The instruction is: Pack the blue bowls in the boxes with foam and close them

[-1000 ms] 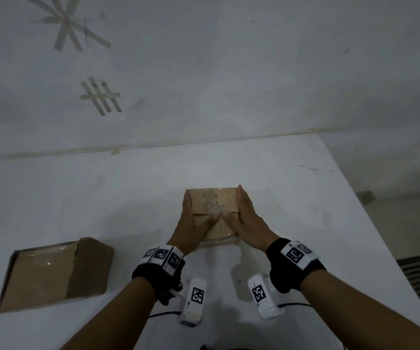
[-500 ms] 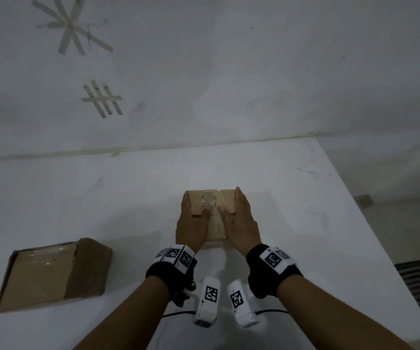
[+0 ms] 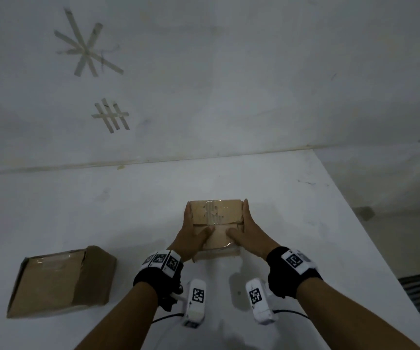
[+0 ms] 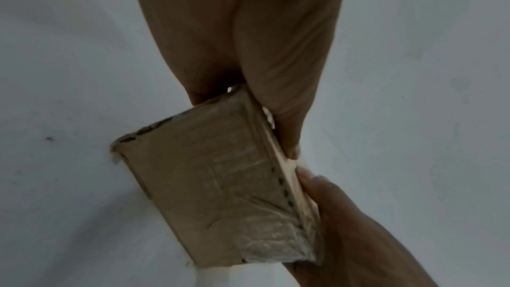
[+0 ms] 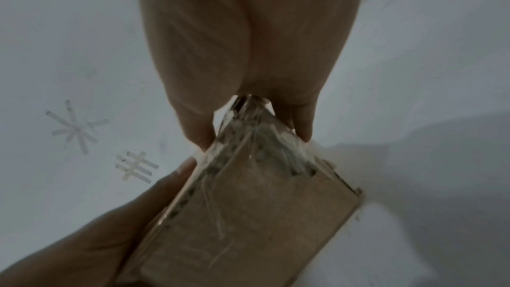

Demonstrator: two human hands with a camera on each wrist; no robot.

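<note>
A small closed cardboard box [image 3: 216,218] with clear tape across its top is held between both hands over the white table [image 3: 305,248]. My left hand [image 3: 191,236] grips its left side, fingers flat along the wall and thumb on the lid. My right hand [image 3: 249,233] grips the right side the same way. In the left wrist view the box [image 4: 220,193] appears raised off the table, with my left hand [image 4: 248,51] and right hand [image 4: 358,237] on it. The right wrist view shows the taped box [image 5: 248,215] below my right hand [image 5: 248,40]. No blue bowl or foam is visible.
A second, larger closed cardboard box [image 3: 59,281] lies on the table to the near left. The table's right edge runs diagonally at the right, with floor beyond. A white wall with tape marks [image 3: 87,46] stands behind the table.
Both hands slid from pressing on the lid to gripping the box's sides with thumbs on top. The box appears to have come up slightly toward me.
</note>
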